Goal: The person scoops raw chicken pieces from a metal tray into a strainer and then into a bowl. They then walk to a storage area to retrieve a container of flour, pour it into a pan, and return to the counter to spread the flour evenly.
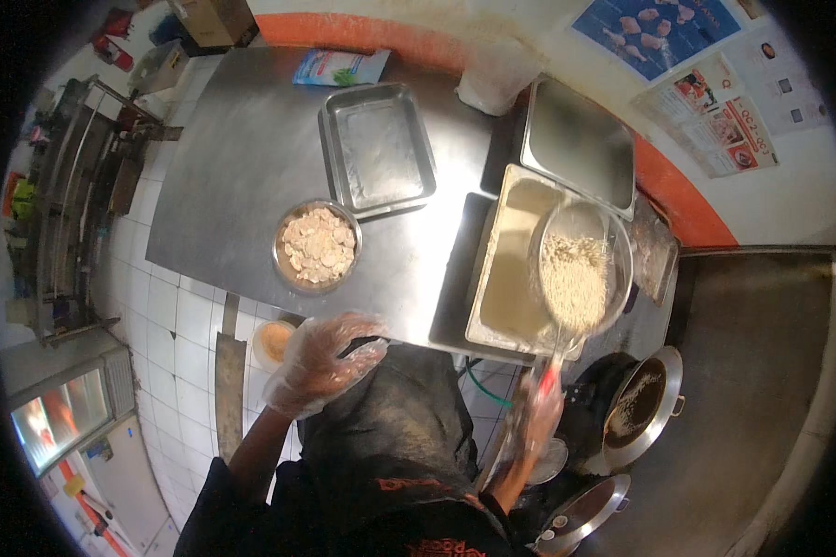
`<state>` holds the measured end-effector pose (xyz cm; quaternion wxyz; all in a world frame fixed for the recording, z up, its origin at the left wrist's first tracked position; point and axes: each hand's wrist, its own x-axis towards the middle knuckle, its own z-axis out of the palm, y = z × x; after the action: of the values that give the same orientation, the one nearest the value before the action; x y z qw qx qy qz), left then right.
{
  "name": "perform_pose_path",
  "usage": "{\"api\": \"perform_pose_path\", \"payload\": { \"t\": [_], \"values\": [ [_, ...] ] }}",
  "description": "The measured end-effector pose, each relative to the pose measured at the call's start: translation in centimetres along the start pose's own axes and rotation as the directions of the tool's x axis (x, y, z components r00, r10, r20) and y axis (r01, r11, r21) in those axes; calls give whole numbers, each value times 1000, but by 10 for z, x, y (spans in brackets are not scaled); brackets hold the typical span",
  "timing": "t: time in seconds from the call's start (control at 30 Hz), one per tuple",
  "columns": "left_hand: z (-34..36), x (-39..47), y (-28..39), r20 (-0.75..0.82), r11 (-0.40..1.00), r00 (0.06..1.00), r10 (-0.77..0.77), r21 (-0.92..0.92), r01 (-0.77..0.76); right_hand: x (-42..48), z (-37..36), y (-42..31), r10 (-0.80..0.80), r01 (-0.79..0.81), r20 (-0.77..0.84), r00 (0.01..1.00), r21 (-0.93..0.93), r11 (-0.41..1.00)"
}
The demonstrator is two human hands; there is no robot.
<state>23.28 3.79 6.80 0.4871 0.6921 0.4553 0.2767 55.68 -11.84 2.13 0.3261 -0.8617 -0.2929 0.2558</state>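
Note:
My right hand (538, 411), in a clear plastic glove, grips the red handle (549, 379) of a round mesh strainer (624, 259). Pale, flour-coated pieces (575, 282) fill much of the strainer. It is over the right part of a rectangular metal pan (508, 292) with pale flour-like residue on its rim and walls. My left hand (326, 363), gloved likewise, hangs by the table's front edge with thumb and fingers apart, holding nothing. Beyond it stands a round steel bowl (279, 263) of pale, meat-like pieces (319, 244).
Behind the bowl are a rectangular metal tray (380, 163) and a blue-and-white packet (338, 67) on the steel table (216, 153). Another metal pan (578, 139) sits by the wall. Two woks (641, 411) with dark liquid stand at the right. A tub of orange crumbs (276, 340) is lower left.

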Motion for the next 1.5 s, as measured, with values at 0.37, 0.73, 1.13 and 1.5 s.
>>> {"api": "perform_pose_path", "payload": {
  "t": [0.37,0.73,1.13,1.5],
  "values": [
    [0,-18,-27,-16,999,1000,13,37,-12,23,-8,-22,68,-48,119,991,-159,986],
    [-1,-73,-17,-196,969,976,-95,-241,46,27,-23,30,-54,53,0,999,118,992],
    [36,-237,14,-433,942,837,-334,-162,293,47,-48,77,-219,209,66,974,132,969],
    [90,-342,66,-482,883,741,-467,-297,363,-12,-82,48,-135,88,172,976,254,963]
  ]
}}
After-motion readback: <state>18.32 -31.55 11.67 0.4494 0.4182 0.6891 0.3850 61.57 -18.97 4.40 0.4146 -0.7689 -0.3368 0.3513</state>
